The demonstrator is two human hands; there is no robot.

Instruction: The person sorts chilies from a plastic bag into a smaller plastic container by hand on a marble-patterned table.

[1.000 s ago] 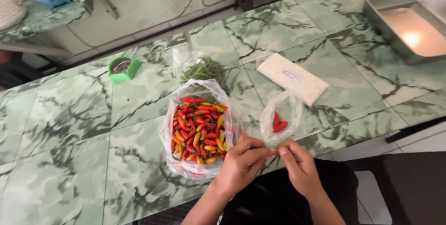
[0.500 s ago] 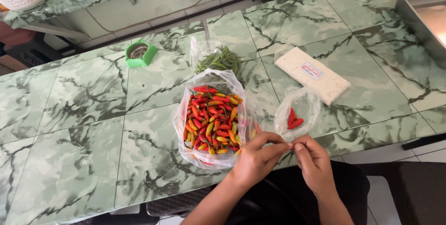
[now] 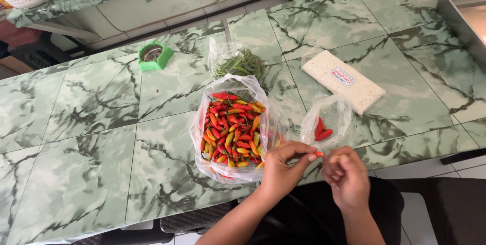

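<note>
Head view: left hand (image 3: pixel 283 166) pinches one orange chili (image 3: pixel 318 154) near the table's (image 3: pixel 101 123) front edge; right hand (image 3: pixel 347 174) closes on its stem, so I twist gently.

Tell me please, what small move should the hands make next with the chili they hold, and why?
Probably drop the chili into the small clear bag just above the hands. The left hand pinches the orange chili at its fingers, and the right hand meets it at the tip. That bag already holds a few red chilies, while the large bag of chilies lies open beside it.
</note>
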